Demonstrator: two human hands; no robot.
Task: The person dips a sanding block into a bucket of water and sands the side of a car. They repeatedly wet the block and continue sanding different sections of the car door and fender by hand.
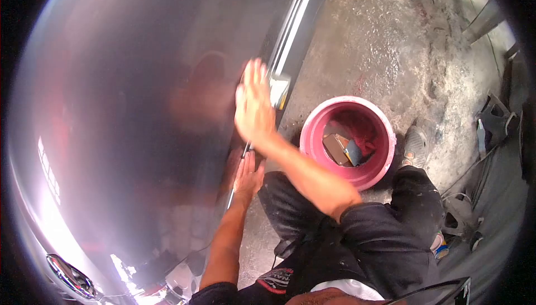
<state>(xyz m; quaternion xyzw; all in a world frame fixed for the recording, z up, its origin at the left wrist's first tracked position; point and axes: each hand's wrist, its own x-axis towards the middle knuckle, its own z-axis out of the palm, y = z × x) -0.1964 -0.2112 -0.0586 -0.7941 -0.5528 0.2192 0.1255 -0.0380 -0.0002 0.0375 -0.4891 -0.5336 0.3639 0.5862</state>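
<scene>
A dark, glossy car body panel [139,93] fills the left side of the head view. My right hand [255,104] lies across its edge near a bright trim strip [290,31], fingers stretched out together and slightly blurred. A pale flat piece [279,90] shows beside that hand, over the edge; its kind and whether the hand holds it I cannot make out. Closer to my body, my left hand [247,176] rests against the same edge with its fingers extended and thumb apart. Nothing shows in it. Whatever is under both palms is hidden.
Right of the panel, a pink bucket [310,132] stands on the wet concrete floor [379,31]. Inside are a brown block [335,147], a dark grey piece [353,152] and red cloth-like material [365,137]. My shoe [416,146] is beside it. Dark draped material [499,193] lies far right.
</scene>
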